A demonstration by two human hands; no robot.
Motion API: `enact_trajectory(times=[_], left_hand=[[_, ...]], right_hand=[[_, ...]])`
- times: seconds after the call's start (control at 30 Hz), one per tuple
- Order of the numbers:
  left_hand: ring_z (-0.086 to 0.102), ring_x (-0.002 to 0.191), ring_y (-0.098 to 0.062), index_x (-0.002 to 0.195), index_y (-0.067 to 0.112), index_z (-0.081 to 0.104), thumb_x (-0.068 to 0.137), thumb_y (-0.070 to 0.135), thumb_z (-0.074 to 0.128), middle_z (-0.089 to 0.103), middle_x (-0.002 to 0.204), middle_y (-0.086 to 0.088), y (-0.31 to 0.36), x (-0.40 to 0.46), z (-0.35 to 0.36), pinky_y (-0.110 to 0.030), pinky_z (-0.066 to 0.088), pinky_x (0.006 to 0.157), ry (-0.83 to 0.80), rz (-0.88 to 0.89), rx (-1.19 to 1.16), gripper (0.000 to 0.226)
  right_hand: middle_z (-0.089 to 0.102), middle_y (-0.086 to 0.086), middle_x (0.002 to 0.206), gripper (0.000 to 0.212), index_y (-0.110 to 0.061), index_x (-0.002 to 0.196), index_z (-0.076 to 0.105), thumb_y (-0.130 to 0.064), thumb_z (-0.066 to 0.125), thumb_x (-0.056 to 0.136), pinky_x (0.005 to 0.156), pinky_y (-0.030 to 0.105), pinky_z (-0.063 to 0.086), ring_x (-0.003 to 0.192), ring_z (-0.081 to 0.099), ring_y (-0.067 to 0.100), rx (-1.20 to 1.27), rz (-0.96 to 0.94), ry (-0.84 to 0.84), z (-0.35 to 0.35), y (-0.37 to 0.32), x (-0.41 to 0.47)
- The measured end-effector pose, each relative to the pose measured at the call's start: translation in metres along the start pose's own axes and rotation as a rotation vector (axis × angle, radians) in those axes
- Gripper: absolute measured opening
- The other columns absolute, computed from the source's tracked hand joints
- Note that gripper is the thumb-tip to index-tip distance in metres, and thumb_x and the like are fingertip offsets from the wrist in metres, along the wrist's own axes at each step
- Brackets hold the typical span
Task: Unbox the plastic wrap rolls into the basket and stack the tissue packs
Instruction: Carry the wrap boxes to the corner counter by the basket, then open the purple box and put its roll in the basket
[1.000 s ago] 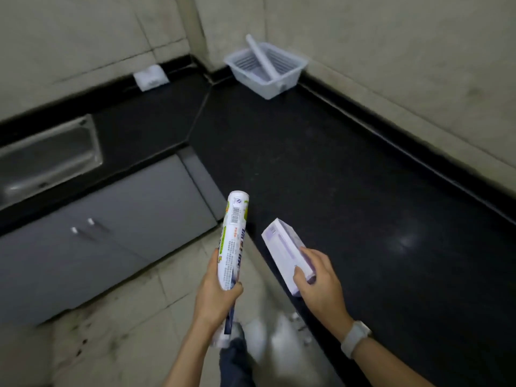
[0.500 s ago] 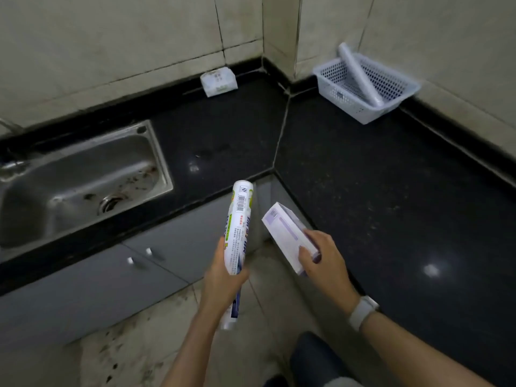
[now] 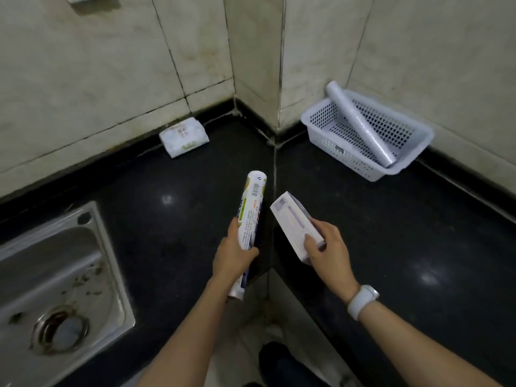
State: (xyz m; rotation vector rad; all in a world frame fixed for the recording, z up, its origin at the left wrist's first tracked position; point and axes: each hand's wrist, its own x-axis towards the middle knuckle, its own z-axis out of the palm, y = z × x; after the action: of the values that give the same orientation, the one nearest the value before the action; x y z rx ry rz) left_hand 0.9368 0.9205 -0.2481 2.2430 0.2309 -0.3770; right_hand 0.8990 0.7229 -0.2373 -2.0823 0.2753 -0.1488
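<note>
Left hand (image 3: 233, 254) wraps around one printed wrap roll (image 3: 249, 216), fingers closed on its lower half; roll tilts up and away, barcode end toward the corner, bottom end poking out below the wrist. Right hand (image 3: 326, 247) grips one white and lilac box (image 3: 296, 223) by its near end, thumb on top, far end pointing up-left toward the roll; the two items sit just beside each other, not touching. White watch (image 3: 362, 300) on the right wrist. Both hands hover over the inner corner of the black L-shaped worktop (image 3: 391, 233).

Further out: one white perforated basket (image 3: 329, 118) against the right wall, with one bare plastic wrap roll (image 3: 360, 127) lying diagonally in it, upper end sticking over the back rim. One tissue pack (image 3: 184, 136) lies against the left wall near the corner, well apart from the basket. One steel sink (image 3: 55, 289) set in the worktop at left, drain visible. Count: two rolls, one box, one tissue pack, one basket.
</note>
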Motion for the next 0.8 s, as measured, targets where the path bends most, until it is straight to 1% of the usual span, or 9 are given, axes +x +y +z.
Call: enact_trajectory(times=[0.1, 0.27, 0.43, 0.5, 0.57, 0.63, 0.7, 0.73, 0.8], left_hand=[[0.047, 0.117, -0.036, 0.144, 0.030, 0.011, 0.075, 0.023, 0.064, 0.050, 0.132, -0.017, 0.022, 0.059, -0.005, -0.042, 0.046, 0.093, -0.041, -0.030, 0.072, 0.087], [0.039, 0.117, -0.040, 0.145, 0.026, 0.006, 0.078, 0.024, 0.062, 0.044, 0.128, -0.025, 0.048, 0.130, -0.004, -0.045, 0.041, 0.096, -0.052, -0.015, 0.172, 0.087], [0.033, 0.123, -0.040, 0.146, 0.023, 0.004, 0.081, 0.021, 0.062, 0.030, 0.138, -0.022, 0.053, 0.167, -0.003, -0.052, 0.037, 0.101, -0.110, 0.014, 0.204, 0.087], [0.028, 0.128, -0.039, 0.146, 0.023, 0.001, 0.081, 0.024, 0.062, 0.023, 0.144, -0.021, 0.054, 0.172, -0.004, -0.053, 0.033, 0.105, -0.155, -0.005, 0.226, 0.089], [0.020, 0.134, -0.038, 0.146, 0.025, -0.002, 0.079, 0.030, 0.064, 0.014, 0.150, -0.017, 0.056, 0.170, -0.009, -0.055, 0.024, 0.109, -0.157, -0.003, 0.247, 0.094], [0.010, 0.139, -0.035, 0.146, 0.027, -0.001, 0.077, 0.036, 0.067, 0.007, 0.154, -0.012, 0.060, 0.165, -0.016, -0.056, 0.016, 0.111, -0.105, 0.105, 0.252, 0.097], [0.002, 0.142, -0.027, 0.146, 0.029, 0.001, 0.075, 0.043, 0.067, 0.002, 0.156, -0.006, 0.070, 0.156, -0.021, -0.052, 0.010, 0.113, -0.089, 0.331, 0.275, 0.098], [-0.002, 0.143, -0.022, 0.145, 0.032, 0.000, 0.073, 0.048, 0.067, 0.000, 0.157, -0.002, 0.078, 0.151, -0.022, -0.050, 0.007, 0.114, -0.124, 0.452, 0.295, 0.099], [-0.008, 0.142, -0.011, 0.143, 0.039, -0.004, 0.068, 0.055, 0.067, -0.001, 0.157, 0.007, 0.098, 0.138, -0.019, -0.047, 0.001, 0.116, -0.274, 0.646, 0.339, 0.104]], right_hand=[[0.049, 0.001, 0.126, 0.039, -0.018, 0.123, 0.050, -0.023, 0.055, 0.084, 0.085, 0.027, 0.042, 0.103, 0.051, 0.010, -0.012, 0.047, 0.047, 0.003, -0.002, 0.037], [0.048, 0.000, 0.126, 0.040, -0.018, 0.123, 0.050, -0.025, 0.055, 0.084, 0.084, 0.024, 0.038, 0.102, 0.049, 0.007, -0.053, 0.111, 0.110, 0.005, -0.005, 0.078], [0.046, -0.003, 0.125, 0.041, -0.018, 0.124, 0.050, -0.026, 0.057, 0.084, 0.088, 0.022, 0.036, 0.102, 0.048, 0.005, -0.062, 0.144, 0.127, 0.009, -0.010, 0.100], [0.046, -0.004, 0.120, 0.037, -0.020, 0.119, 0.053, -0.026, 0.059, 0.083, 0.088, 0.020, 0.036, 0.097, 0.048, -0.002, -0.040, 0.170, 0.161, 0.009, -0.014, 0.107], [0.045, -0.006, 0.113, 0.030, -0.024, 0.109, 0.055, -0.026, 0.063, 0.080, 0.085, 0.014, 0.036, 0.094, 0.049, -0.003, -0.013, 0.181, 0.204, 0.006, -0.018, 0.114], [0.041, -0.007, 0.110, 0.038, -0.025, 0.111, 0.052, -0.027, 0.068, 0.077, 0.083, 0.011, 0.035, 0.096, 0.047, 0.002, -0.012, 0.188, 0.249, 0.001, -0.023, 0.120], [0.039, -0.008, 0.113, 0.050, -0.025, 0.117, 0.048, -0.027, 0.072, 0.074, 0.090, 0.018, 0.036, 0.100, 0.045, 0.004, 0.014, 0.186, 0.260, -0.006, -0.030, 0.123], [0.038, -0.009, 0.114, 0.054, -0.027, 0.120, 0.046, -0.027, 0.073, 0.073, 0.092, 0.021, 0.037, 0.101, 0.045, 0.003, 0.042, 0.179, 0.241, -0.011, -0.034, 0.124], [0.042, -0.011, 0.114, 0.058, -0.035, 0.120, 0.044, -0.026, 0.074, 0.071, 0.091, 0.020, 0.040, 0.103, 0.048, 0.003, 0.106, 0.145, 0.175, -0.022, -0.045, 0.123]])
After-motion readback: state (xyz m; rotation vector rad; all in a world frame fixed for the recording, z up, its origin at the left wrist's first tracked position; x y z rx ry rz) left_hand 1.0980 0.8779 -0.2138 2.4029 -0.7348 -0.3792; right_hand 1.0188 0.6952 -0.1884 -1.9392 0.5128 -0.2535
